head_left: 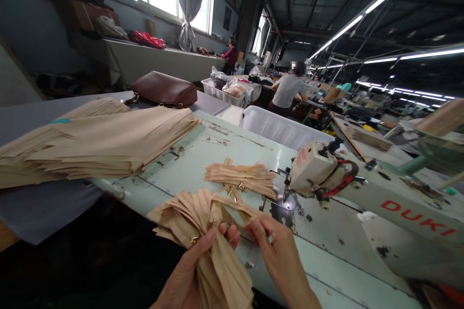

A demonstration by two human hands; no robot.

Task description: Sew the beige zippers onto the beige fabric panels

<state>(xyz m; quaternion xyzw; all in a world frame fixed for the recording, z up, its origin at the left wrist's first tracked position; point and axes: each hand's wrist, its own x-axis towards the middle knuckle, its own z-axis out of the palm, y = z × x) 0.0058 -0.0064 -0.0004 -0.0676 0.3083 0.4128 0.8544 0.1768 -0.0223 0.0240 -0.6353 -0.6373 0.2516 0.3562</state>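
My left hand (188, 270) is closed around a fanned bundle of beige zippers (195, 217) at the front edge of the pale green sewing table (326, 260). My right hand (279, 256) pinches one beige zipper strip (241, 208) that runs from the bundle toward the needle. A second pile of beige zippers (241, 176) with small gold pulls lies just beyond, beside the head of the sewing machine (319, 169).
A tall stack of beige fabric pieces (101, 142) lies at left, with a brown handbag (163, 89) behind it. White plastic bins (279, 128) stand past the table. Another person (288, 91) sits at a machine farther back, and one stands by the window.
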